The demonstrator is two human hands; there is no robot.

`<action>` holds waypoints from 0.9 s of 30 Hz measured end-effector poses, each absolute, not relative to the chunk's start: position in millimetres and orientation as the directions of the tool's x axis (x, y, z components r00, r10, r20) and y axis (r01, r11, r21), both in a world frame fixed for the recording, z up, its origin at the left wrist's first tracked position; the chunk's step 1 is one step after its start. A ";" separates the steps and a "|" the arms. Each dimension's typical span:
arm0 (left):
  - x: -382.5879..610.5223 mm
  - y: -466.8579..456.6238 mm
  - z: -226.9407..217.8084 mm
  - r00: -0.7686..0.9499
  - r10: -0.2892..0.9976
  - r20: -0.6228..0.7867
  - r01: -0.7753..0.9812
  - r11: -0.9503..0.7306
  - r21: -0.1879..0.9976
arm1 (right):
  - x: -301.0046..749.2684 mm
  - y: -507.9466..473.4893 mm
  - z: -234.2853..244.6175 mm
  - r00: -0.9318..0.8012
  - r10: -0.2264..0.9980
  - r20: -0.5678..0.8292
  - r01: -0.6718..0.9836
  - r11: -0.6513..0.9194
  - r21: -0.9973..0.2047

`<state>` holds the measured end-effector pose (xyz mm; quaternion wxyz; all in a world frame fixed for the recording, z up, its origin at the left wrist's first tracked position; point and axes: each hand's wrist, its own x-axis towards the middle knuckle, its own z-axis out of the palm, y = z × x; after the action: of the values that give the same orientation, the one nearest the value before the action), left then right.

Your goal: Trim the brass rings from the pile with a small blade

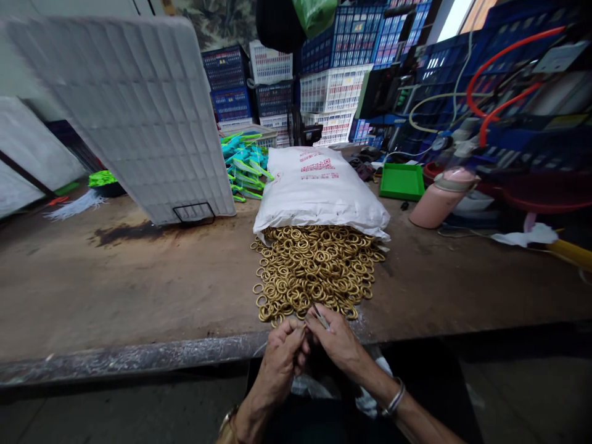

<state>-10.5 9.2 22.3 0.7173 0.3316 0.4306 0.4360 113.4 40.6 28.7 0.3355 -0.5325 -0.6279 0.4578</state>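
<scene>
A heap of brass-coloured rings [314, 271] spills from the open mouth of a white sack [319, 191] onto the brown worktable [139, 290]. Both hands meet at the table's near edge, just in front of the heap. My left hand [280, 364] is closed in a pinch on something small that I cannot make out. My right hand [337, 342] is closed on a thin metal tool [320, 316] whose tip points up towards the rings. A bangle sits on my right wrist and a watch on my left.
A white gridded tray [139, 111] leans upright at the back left. Turquoise and green plastic parts [245, 166], a green tray [401, 180] and a pink bottle [439, 200] lie behind the sack. Stacked blue and white crates [333, 68] and hoses fill the back.
</scene>
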 end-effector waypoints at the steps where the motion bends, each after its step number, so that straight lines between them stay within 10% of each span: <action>1: -10.3 9.1 22.9 0.248 0.909 -0.336 -0.346 0.407 0.845 | 113.7 41.0 28.4 -0.212 0.974 -0.074 0.354 0.006 -0.935; 16: -12.2 11.4 26.9 0.115 0.937 -0.329 -0.204 0.346 0.916 | 116.7 28.2 19.4 -0.304 0.951 -0.058 0.843 0.240 -0.482; 27: -14.8 -6.8 42.4 0.275 0.915 -0.295 -0.328 0.378 0.866 | 131.7 35.5 13.8 -0.232 0.968 -0.095 0.901 0.176 -0.397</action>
<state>-14.8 -6.8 42.4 0.7172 0.3512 0.4179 0.4332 131.7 35.5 13.8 0.0895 -0.6134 -0.7617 0.1886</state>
